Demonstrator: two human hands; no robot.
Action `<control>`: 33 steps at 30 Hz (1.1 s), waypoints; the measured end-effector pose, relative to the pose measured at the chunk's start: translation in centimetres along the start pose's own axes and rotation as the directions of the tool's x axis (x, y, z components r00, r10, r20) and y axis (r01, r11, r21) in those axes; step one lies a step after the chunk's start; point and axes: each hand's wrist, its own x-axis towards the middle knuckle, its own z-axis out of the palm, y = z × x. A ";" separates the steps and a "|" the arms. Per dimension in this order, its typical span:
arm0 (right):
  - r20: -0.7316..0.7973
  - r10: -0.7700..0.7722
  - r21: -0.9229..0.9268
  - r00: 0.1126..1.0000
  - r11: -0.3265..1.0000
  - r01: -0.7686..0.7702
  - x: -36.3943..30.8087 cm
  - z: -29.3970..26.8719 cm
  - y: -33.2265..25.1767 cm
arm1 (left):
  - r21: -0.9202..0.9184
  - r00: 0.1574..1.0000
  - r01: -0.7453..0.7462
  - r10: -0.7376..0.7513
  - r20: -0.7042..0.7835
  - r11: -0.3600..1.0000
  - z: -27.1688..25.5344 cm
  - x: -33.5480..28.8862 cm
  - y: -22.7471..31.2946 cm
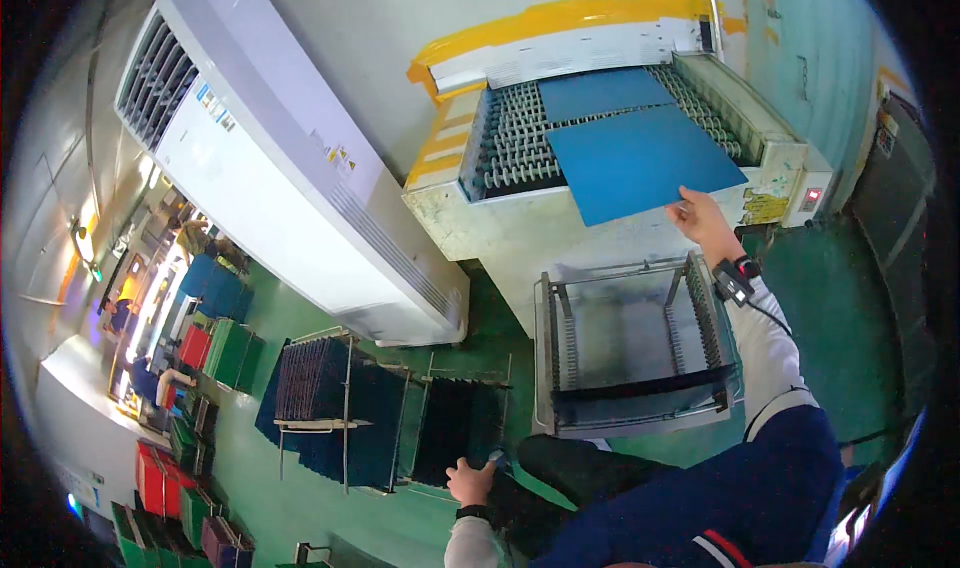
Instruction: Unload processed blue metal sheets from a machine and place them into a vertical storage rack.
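Note:
My right hand point(703, 220) grips the near edge of a flat blue panel point(640, 160) that lies on the roller conveyor point(510, 148) of a machine. A second blue panel point(600, 93) sits further back on the rollers. My left hand point(470, 481) rests low down on the top edge of dark panels standing in a wire rack point(455, 428) on the floor; whether it grips one is unclear. A metal slotted rack cart point(635, 353) stands below the conveyor, between my hands, holding one dark panel at its near side.
A large white cabinet unit point(270, 158) stands to the left of the conveyor. More wire racks of dark blue panels point(330, 398) sit on the green floor. Red and green crates point(175, 488) and another person point(165, 380) are at the far left.

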 end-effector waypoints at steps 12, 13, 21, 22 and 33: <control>0.071 0.306 -0.120 0.949 0.948 -0.296 0.3 4.7 -1.8 | -0.001 0.999 -0.008 0.008 -0.036 1.000 1.1 0.3 -0.2; 0.074 0.309 -0.116 0.948 0.947 -0.300 0.3 4.9 -1.7 | -0.002 0.999 -0.009 0.009 -0.031 1.000 1.0 0.3 -0.1; 0.071 0.294 -0.093 0.953 0.953 -0.287 0.4 5.3 -1.9 | 0.043 1.000 -0.007 0.006 0.015 0.999 0.3 0.1 0.2; 0.054 0.286 -0.100 0.957 0.955 -0.280 0.3 5.6 -1.8 | 0.048 1.000 -0.008 0.008 0.009 0.999 0.4 0.1 0.0; 0.027 0.249 -0.137 0.968 0.960 -0.243 0.2 6.3 -1.7 | 0.049 1.000 0.009 -0.009 0.007 0.999 -0.2 -0.5 0.5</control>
